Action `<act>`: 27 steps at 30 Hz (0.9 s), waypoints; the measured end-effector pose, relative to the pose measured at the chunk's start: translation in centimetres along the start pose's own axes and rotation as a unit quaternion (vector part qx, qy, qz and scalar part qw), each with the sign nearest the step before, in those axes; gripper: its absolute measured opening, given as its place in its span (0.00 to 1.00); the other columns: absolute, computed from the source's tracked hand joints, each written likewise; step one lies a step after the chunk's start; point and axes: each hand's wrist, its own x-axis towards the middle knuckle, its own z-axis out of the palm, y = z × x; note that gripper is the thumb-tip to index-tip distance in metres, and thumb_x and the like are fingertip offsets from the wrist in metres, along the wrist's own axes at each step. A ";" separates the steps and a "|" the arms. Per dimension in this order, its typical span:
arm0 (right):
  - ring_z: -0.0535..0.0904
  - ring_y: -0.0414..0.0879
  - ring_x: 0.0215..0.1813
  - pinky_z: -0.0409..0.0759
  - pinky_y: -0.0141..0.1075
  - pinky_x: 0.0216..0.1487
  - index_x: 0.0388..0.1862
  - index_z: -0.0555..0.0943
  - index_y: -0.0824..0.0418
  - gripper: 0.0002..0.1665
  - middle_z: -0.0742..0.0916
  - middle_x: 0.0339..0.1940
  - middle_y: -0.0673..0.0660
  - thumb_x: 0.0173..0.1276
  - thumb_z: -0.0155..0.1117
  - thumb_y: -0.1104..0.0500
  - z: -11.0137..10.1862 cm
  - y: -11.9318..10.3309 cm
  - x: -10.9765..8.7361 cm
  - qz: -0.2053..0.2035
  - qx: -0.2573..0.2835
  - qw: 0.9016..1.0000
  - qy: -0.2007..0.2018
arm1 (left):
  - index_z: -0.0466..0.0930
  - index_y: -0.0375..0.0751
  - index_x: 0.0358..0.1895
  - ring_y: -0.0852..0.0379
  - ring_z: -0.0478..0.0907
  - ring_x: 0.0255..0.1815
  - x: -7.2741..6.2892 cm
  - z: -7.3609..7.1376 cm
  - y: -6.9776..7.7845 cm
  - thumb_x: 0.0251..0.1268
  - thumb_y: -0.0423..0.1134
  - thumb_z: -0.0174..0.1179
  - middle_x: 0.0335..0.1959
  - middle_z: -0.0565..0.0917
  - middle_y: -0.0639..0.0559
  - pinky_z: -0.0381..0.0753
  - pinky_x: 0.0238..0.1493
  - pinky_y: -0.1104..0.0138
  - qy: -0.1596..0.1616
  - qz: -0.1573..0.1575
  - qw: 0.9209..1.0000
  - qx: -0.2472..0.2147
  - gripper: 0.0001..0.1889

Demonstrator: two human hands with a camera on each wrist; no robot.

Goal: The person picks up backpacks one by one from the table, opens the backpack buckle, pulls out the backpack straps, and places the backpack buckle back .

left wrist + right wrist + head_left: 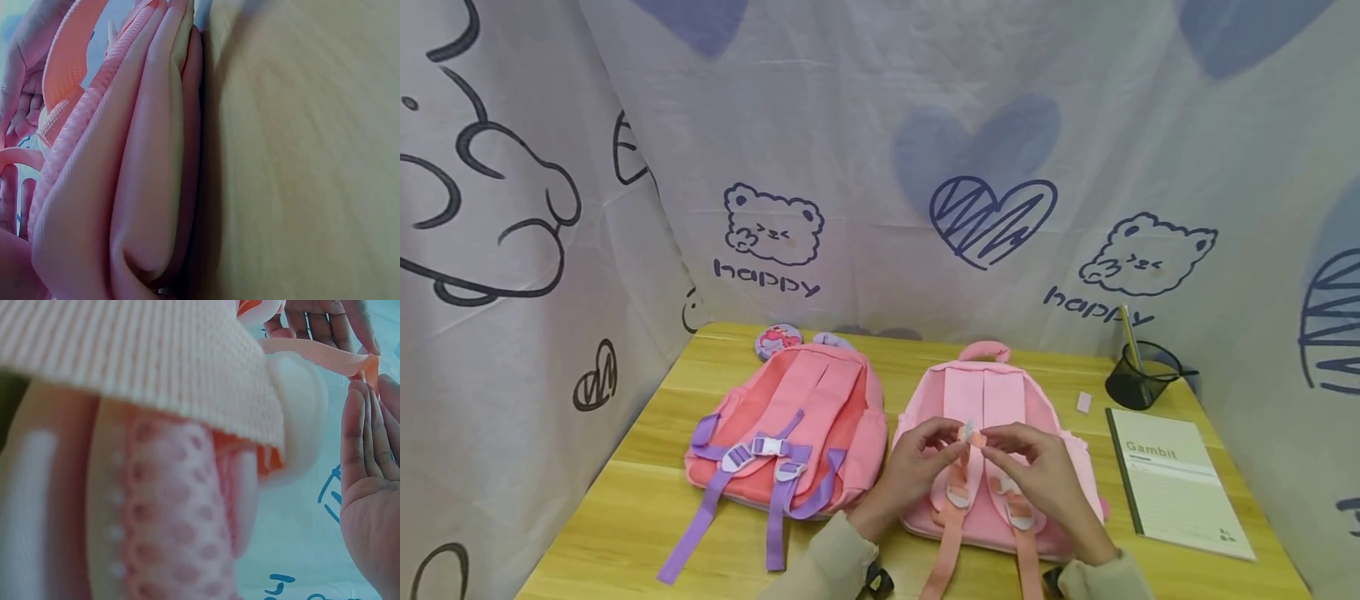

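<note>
ribbed peach webbing (137, 369); pale pink backpack (1002, 402), white buckle (304, 415), narrow peach strap (319, 354).

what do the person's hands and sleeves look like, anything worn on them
The left hand and right hand are bare, with no gloves or rings showing. The left sleeve and right sleeve are pale cream and reach the wrists. A black fitting shows beside the left cuff, too small to identify.

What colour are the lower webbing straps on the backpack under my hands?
The lower webbing straps are peach-orange; the head view shows them best.
</note>
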 end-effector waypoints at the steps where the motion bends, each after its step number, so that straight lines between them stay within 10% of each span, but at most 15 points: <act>1: 0.86 0.35 0.39 0.84 0.32 0.44 0.49 0.89 0.57 0.11 0.92 0.38 0.50 0.68 0.74 0.60 0.0 0.0 0.0 -0.002 0.000 1.000 0.001 | 0.85 0.42 0.54 0.65 0.78 0.41 0.0 0.0 0.0 0.74 0.38 0.64 0.42 0.87 0.42 0.76 0.47 0.68 0.000 -0.001 1.000 0.000 0.11; 27: 0.90 0.39 0.39 0.89 0.44 0.42 0.53 0.85 0.71 0.16 0.92 0.39 0.63 0.71 0.70 0.64 -0.1 -0.4 0.5 0.078 0.130 0.988 -0.039 | 0.86 0.44 0.55 0.65 0.80 0.42 0.1 -0.4 0.3 0.73 0.39 0.65 0.40 0.87 0.47 0.79 0.48 0.67 -0.002 0.040 0.999 0.026 0.12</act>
